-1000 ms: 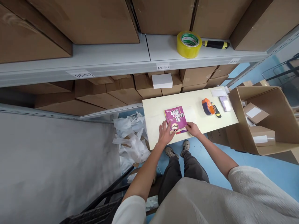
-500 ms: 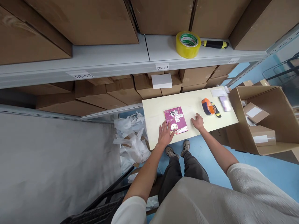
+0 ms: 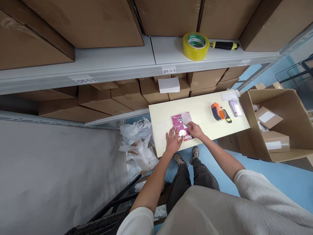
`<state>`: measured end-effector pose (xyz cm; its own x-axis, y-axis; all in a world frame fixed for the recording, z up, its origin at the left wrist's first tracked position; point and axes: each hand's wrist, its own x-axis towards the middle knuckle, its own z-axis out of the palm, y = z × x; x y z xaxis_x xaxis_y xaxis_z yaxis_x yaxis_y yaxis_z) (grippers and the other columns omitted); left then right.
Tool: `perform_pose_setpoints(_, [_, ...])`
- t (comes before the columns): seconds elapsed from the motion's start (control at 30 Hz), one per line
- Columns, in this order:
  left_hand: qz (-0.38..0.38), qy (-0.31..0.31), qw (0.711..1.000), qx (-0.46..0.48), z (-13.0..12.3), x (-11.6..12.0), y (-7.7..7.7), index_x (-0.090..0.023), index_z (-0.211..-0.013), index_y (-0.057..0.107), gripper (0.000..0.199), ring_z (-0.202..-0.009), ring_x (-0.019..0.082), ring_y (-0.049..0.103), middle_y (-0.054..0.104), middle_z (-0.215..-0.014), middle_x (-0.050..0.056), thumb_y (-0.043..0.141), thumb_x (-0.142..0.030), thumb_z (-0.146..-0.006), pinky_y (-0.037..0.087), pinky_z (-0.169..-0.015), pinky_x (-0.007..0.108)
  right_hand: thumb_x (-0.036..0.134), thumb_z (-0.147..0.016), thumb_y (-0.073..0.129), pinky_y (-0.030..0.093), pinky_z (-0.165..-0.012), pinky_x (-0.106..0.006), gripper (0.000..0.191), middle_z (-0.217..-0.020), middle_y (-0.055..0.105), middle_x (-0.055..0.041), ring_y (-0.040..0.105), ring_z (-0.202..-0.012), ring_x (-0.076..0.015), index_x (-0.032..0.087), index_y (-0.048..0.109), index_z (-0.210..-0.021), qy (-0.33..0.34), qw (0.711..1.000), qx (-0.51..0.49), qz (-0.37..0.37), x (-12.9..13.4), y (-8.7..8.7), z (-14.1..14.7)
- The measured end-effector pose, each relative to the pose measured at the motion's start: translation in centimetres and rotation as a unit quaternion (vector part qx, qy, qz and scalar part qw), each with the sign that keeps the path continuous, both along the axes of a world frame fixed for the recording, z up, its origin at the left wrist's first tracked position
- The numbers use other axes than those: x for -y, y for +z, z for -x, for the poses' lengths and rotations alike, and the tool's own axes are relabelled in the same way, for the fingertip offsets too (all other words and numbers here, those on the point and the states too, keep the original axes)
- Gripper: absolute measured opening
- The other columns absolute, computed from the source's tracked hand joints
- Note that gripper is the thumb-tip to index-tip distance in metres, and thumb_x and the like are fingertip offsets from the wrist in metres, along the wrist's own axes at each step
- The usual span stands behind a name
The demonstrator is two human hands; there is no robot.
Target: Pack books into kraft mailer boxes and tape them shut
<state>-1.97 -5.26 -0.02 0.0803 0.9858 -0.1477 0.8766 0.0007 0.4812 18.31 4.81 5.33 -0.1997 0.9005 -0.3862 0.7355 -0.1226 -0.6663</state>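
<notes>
A purple book (image 3: 176, 122) with large white characters on its cover lies on the cream tabletop (image 3: 160, 138). Its upper right part looks pale and shiny, and some of the characters no longer show there. My left hand (image 3: 172, 142) rests flat on the book's lower left side, fingers spread. At the right edge, the fingers of my right hand (image 3: 195, 131) are pinched together on the book. Whether they grip the cover or a clear film over it, I cannot tell. To the right are an orange and dark blue tape dispenser (image 3: 216, 111) and a yellow and black utility knife (image 3: 228, 117).
A large open carton (image 3: 254, 130) holding small labelled boxes stands right of the table. Behind is a shelf (image 3: 122, 60) of cartons, with a yellow tape roll (image 3: 196, 52) and another knife (image 3: 225, 46). Crumpled white sheets (image 3: 138, 147) lie at the left.
My right hand has moved left from the bare tabletop onto the book's right edge and closed there. The cover's upper right has turned shiny. My left hand stays in place.
</notes>
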Motion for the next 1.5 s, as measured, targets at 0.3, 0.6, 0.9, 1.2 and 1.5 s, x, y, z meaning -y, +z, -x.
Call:
perform_pose_setpoints(0.3, [-0.046,-0.021,0.996,0.070,-2.7,-1.5,2.7,-0.018,-0.164,0.050,0.059,-0.162,0.031,0.041,0.047,-0.173,0.016,0.037,-0.022,-0.106,0.027,-0.133,0.055,0.023,-0.106,0.046,0.056,-0.099,-0.034,0.033,-0.109,0.081,-0.0054,0.075,-0.101,-0.0227,0.024,0.072,-0.125,-0.010,0.999,-0.035,0.008,1.3,-1.0,0.2])
perform_pose_setpoints(0.6, [-0.021,-0.043,0.996,0.073,-4.5,-1.3,3.1,-0.028,-0.151,0.064,0.049,-0.156,0.036,0.047,0.060,-0.164,0.011,0.045,-0.030,-0.106,0.025,-0.132,0.065,0.022,-0.089,0.057,0.055,-0.095,-0.036,0.033,-0.105,0.077,-0.0094,0.072,-0.097,-0.0253,0.019,0.071,-0.119,-0.136,0.989,0.065,-0.007,-0.1,-1.8,-1.4])
perform_pose_setpoints(0.9, [-0.010,-0.050,0.994,0.092,-4.5,-1.9,3.7,-0.021,-0.155,0.059,0.053,-0.157,0.041,0.045,0.055,-0.167,0.016,0.046,-0.040,-0.108,0.029,-0.129,0.070,0.035,-0.082,0.061,0.042,-0.066,-0.028,0.017,-0.068,0.059,0.0037,0.057,-0.069,-0.0171,0.025,0.054,-0.070,-0.148,0.986,-0.011,0.077,-1.8,-0.2,-0.7])
perform_pose_setpoints(1.2, [-0.014,-0.068,0.966,0.250,-8.2,-6.0,4.2,-0.021,-0.162,0.047,0.060,-0.156,0.034,0.048,0.055,-0.165,0.017,0.049,-0.046,-0.108,0.037,-0.130,0.058,0.039,-0.076,0.058,0.039,-0.067,-0.030,0.014,-0.070,0.061,0.0028,0.053,-0.069,-0.0185,0.027,0.052,-0.074,-0.160,0.986,0.006,-0.046,-3.3,4.7,-4.4])
perform_pose_setpoints(1.5, [0.035,0.041,0.910,0.411,-10.1,-7.1,6.2,-0.025,-0.150,0.054,0.046,-0.142,0.028,0.064,0.068,-0.152,0.014,0.049,-0.047,-0.109,0.053,-0.117,0.047,0.063,-0.092,0.062,0.049,-0.071,-0.031,0.040,-0.074,0.063,0.0000,0.059,-0.073,-0.0193,0.025,0.055,-0.081,-0.157,0.984,-0.063,-0.045,-3.3,6.9,-5.9])
